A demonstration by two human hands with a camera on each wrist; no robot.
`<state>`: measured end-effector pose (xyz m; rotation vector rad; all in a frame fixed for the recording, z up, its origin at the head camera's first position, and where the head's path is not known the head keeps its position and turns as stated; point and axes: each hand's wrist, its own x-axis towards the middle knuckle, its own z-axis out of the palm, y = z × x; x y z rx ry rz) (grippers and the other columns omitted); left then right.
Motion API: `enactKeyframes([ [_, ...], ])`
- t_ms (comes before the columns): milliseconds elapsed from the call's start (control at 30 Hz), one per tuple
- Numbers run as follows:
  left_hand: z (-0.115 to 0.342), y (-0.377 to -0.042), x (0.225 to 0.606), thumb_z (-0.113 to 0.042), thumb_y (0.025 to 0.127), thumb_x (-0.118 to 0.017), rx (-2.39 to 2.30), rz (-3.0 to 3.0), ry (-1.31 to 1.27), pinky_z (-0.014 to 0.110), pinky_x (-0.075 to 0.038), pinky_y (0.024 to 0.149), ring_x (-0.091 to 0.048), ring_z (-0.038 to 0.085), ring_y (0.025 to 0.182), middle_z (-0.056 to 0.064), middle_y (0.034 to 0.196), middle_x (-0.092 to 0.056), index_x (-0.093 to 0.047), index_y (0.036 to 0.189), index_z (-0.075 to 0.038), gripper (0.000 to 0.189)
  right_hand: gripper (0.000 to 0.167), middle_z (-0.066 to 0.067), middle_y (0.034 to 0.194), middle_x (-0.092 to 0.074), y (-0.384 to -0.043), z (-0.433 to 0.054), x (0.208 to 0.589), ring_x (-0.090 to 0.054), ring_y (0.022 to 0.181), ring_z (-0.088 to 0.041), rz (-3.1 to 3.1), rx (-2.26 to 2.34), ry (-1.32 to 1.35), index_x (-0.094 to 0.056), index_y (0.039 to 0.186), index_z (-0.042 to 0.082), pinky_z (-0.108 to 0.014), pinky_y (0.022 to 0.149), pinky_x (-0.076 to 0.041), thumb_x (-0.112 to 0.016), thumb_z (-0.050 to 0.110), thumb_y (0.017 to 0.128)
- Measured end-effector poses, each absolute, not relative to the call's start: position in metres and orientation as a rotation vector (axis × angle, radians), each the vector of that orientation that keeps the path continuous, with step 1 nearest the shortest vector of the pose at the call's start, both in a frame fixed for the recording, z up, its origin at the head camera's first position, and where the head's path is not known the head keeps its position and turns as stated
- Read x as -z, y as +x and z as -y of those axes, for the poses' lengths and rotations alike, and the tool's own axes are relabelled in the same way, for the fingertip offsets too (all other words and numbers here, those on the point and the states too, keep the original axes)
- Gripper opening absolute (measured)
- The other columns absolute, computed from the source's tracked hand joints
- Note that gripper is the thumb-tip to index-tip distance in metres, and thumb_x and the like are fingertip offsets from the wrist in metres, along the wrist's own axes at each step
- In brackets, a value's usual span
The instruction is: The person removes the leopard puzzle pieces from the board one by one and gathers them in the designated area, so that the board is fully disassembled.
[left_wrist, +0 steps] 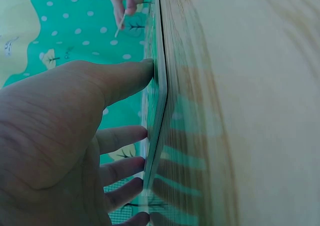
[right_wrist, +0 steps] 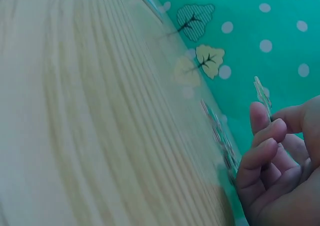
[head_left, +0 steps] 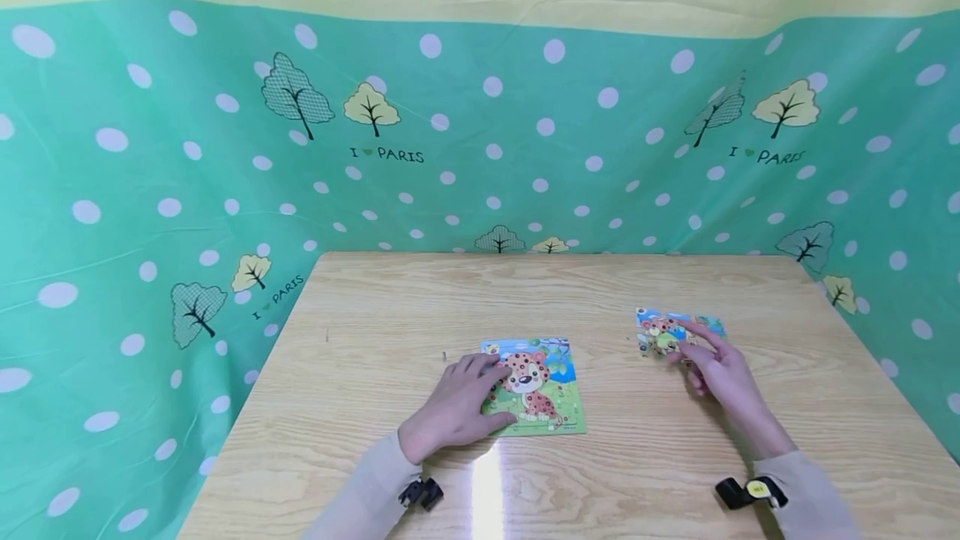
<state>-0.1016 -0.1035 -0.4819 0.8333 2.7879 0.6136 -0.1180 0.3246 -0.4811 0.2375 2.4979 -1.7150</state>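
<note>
Nearest me, the left sleeve [head_left: 360, 486] and right sleeve [head_left: 813, 498] reach over the table [head_left: 390, 298]. Left of middle, the board [head_left: 543, 419] lies flat, printed leopard up; the left hand [head_left: 465, 402] rests on its left side, fingers spread, gripping nothing. Off to the right, the right hand [head_left: 716, 369] pinches a thin piece [right_wrist: 261, 91] near the other pieces [head_left: 652, 329] on the table. From my end, I judge that piece light and fairly stiff — smooth on its faces, liable to crease or chip at a thin edge. I'd take it by opposite edges, lightly, and steady the board at its rim — it looks light enough to slide.
</note>
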Motion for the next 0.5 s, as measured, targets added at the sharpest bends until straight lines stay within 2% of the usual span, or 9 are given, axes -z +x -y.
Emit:
enactKeyframes([
  [167,0.103,-0.102,0.482,-0.054,0.097,-0.072,-0.613,-2.781,0.828,0.063,-0.039,0.122,-0.043,0.038,0.152,0.016,0.166,-0.045,-0.054,0.156,-0.013,0.074,0.072,0.022,0.091,-0.075,-0.116,-0.337,0.484,-0.052,0.056,-0.006,-2.568,1.678,0.310,-0.026,0.167,0.002,-0.026,0.051,-0.049,-0.052,0.042,0.112],
  [267,0.103,-0.103,0.481,-0.053,0.097,-0.072,-0.618,-2.780,0.829,0.063,-0.039,0.122,-0.043,0.037,0.152,0.016,0.166,-0.045,-0.054,0.155,-0.012,0.074,0.074,0.028,0.091,-0.074,-0.114,-0.345,0.484,-0.053,0.056,-0.006,-2.568,1.683,0.375,-0.029,0.163,-0.001,-0.026,0.050,-0.048,-0.054,0.045,0.111],
  [400,0.103,-0.103,0.480,-0.053,0.097,-0.072,-0.621,-2.778,0.834,0.063,-0.039,0.122,-0.043,0.038,0.152,0.016,0.165,-0.045,-0.054,0.155,-0.012,0.073,0.061,0.032,0.091,-0.074,-0.111,-0.357,0.485,-0.054,0.057,-0.005,-2.571,1.682,0.451,-0.047,0.148,0.002,-0.025,0.050,-0.047,-0.055,0.048,0.110],
  [500,0.103,-0.103,0.480,-0.052,0.097,-0.073,-0.623,-2.779,0.837,0.064,-0.038,0.122,-0.042,0.038,0.152,0.016,0.165,-0.045,-0.054,0.156,-0.012,0.073,0.055,0.034,0.088,-0.072,-0.110,-0.365,0.485,-0.056,0.058,-0.006,-2.581,1.665,0.519,-0.055,0.140,0.005,-0.025,0.051,-0.048,-0.056,0.050,0.109],
])
